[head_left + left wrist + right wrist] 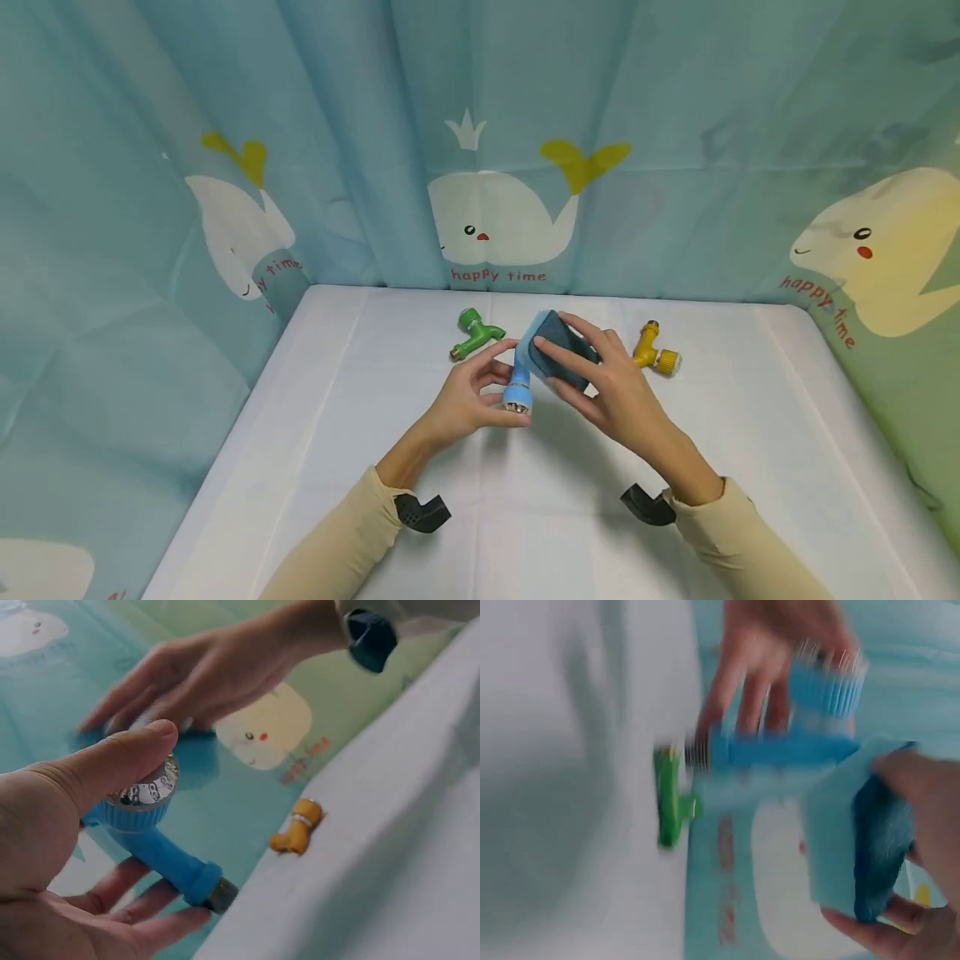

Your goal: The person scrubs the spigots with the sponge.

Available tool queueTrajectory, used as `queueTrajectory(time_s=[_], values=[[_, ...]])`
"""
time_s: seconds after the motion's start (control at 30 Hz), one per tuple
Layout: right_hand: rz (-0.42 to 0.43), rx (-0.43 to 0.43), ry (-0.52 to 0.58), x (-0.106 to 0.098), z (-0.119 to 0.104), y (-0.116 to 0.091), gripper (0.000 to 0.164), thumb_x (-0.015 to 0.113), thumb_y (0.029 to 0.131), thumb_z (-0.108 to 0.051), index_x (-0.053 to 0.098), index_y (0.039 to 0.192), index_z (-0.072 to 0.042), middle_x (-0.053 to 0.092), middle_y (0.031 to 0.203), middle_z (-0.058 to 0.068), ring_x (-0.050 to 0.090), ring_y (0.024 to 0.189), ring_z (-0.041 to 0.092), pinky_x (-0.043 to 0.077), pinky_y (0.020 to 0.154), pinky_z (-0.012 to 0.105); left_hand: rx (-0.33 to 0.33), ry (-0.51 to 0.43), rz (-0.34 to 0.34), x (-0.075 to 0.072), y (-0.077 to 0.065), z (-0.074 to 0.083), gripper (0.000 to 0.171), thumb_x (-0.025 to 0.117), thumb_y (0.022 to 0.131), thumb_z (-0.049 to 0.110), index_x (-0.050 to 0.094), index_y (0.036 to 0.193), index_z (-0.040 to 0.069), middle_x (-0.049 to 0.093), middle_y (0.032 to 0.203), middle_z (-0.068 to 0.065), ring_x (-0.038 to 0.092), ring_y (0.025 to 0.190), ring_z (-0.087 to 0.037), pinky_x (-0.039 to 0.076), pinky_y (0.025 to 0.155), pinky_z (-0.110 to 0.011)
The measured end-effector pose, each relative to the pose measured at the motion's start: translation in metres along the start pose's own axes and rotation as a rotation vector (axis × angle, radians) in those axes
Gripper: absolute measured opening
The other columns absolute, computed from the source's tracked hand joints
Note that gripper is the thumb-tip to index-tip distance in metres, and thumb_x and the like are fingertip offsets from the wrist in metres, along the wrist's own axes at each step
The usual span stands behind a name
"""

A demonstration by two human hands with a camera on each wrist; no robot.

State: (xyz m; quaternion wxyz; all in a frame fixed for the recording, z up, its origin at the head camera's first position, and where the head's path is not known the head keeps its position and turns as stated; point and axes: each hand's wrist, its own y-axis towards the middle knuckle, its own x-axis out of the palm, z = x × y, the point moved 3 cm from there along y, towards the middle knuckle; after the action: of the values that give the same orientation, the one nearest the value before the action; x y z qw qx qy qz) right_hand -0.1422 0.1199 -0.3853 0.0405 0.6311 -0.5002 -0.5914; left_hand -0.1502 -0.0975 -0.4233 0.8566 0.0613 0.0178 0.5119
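A blue faucet (161, 855) with a ribbed knob and a threaded metal end is held above the table by my left hand (472, 396). In the left wrist view the thumb presses the knob's silvery cap while the fingers lie behind the body. My right hand (618, 387) grips a two-layered sponge (564, 350), light blue on one face and dark blue on the other. In the head view the sponge's light face is against or very near the faucet's upper part; the right wrist view is blurred, so contact is hard to tell.
On the white table (360, 400), a green faucet (477, 332) lies behind my left hand. A yellow faucet (654, 350) lies to the right, partly behind my right hand. A blue curtain (360, 167) with whale prints hangs along the table's far edge.
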Motion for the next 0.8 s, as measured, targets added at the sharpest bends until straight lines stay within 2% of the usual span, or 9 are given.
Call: queueTrajectory(time_s=[0.1, 0.17, 0.33, 0.47, 0.57, 0.67, 0.8], values=[[0.039, 0.074, 0.174, 0.008, -0.007, -0.005, 0.055, 0.080, 0.091, -0.016, 0.063, 0.143, -0.017, 0.046, 0.154, 0.016, 0.060, 0.109, 0.032, 0.058, 0.074, 0.040, 0.061, -0.059, -0.005, 0.000, -0.002, 0.005, 0.098, 0.089, 0.074, -0.007, 0.040, 0.157, 0.013, 0.055, 0.125, -0.019, 0.058, 0.116, -0.027, 0.057, 0.096, -0.037], [0.044, 0.123, 0.231, 0.015, -0.007, -0.012, 0.057, 0.080, 0.089, -0.011, 0.063, 0.143, -0.015, 0.047, 0.153, 0.017, 0.062, 0.107, 0.030, 0.060, 0.072, 0.038, 0.116, -0.100, -0.002, 0.000, -0.002, 0.009, 0.099, 0.089, 0.073, -0.006, 0.038, 0.157, 0.008, 0.053, 0.125, -0.019, 0.057, 0.116, -0.027, 0.057, 0.095, -0.035], [0.038, 0.206, 0.185, 0.019, -0.003, -0.022, 0.062, 0.083, 0.082, -0.003, 0.065, 0.140, -0.015, 0.051, 0.149, 0.016, 0.064, 0.100, 0.025, 0.061, 0.068, 0.034, 0.169, -0.157, 0.038, -0.005, -0.002, 0.011, 0.102, 0.089, 0.071, -0.010, 0.036, 0.157, 0.004, 0.052, 0.127, -0.017, 0.055, 0.120, -0.028, 0.057, 0.095, -0.035], [0.083, 0.179, 0.222, 0.015, -0.008, -0.019, 0.060, 0.083, 0.085, -0.007, 0.064, 0.141, -0.015, 0.051, 0.150, 0.015, 0.065, 0.100, 0.026, 0.061, 0.066, 0.033, 0.175, -0.176, 0.021, -0.006, -0.001, 0.010, 0.104, 0.088, 0.070, -0.013, 0.033, 0.157, 0.001, 0.050, 0.131, -0.016, 0.054, 0.122, -0.029, 0.057, 0.096, -0.036], [0.043, 0.150, 0.163, 0.015, -0.010, -0.018, 0.059, 0.083, 0.086, -0.010, 0.064, 0.141, -0.014, 0.050, 0.150, 0.018, 0.063, 0.102, 0.029, 0.060, 0.067, 0.035, 0.192, -0.200, 0.012, -0.006, -0.002, 0.011, 0.105, 0.089, 0.069, -0.012, 0.033, 0.157, 0.001, 0.048, 0.133, -0.017, 0.053, 0.122, -0.030, 0.057, 0.096, -0.037], [0.016, 0.188, 0.116, 0.012, -0.006, -0.018, 0.059, 0.084, 0.084, -0.008, 0.066, 0.139, -0.015, 0.051, 0.148, 0.018, 0.063, 0.103, 0.029, 0.061, 0.067, 0.037, 0.200, -0.208, 0.016, -0.008, -0.003, 0.011, 0.103, 0.089, 0.069, -0.012, 0.036, 0.156, 0.002, 0.048, 0.133, -0.018, 0.054, 0.122, -0.030, 0.057, 0.095, -0.037], [-0.001, 0.229, 0.264, 0.007, -0.003, -0.013, 0.059, 0.081, 0.087, -0.007, 0.063, 0.142, -0.015, 0.052, 0.149, 0.013, 0.065, 0.111, 0.030, 0.062, 0.069, 0.037, 0.193, -0.172, -0.032, -0.008, -0.001, 0.009, 0.101, 0.088, 0.069, -0.014, 0.036, 0.155, 0.000, 0.051, 0.130, -0.018, 0.055, 0.122, -0.029, 0.057, 0.097, -0.039]])
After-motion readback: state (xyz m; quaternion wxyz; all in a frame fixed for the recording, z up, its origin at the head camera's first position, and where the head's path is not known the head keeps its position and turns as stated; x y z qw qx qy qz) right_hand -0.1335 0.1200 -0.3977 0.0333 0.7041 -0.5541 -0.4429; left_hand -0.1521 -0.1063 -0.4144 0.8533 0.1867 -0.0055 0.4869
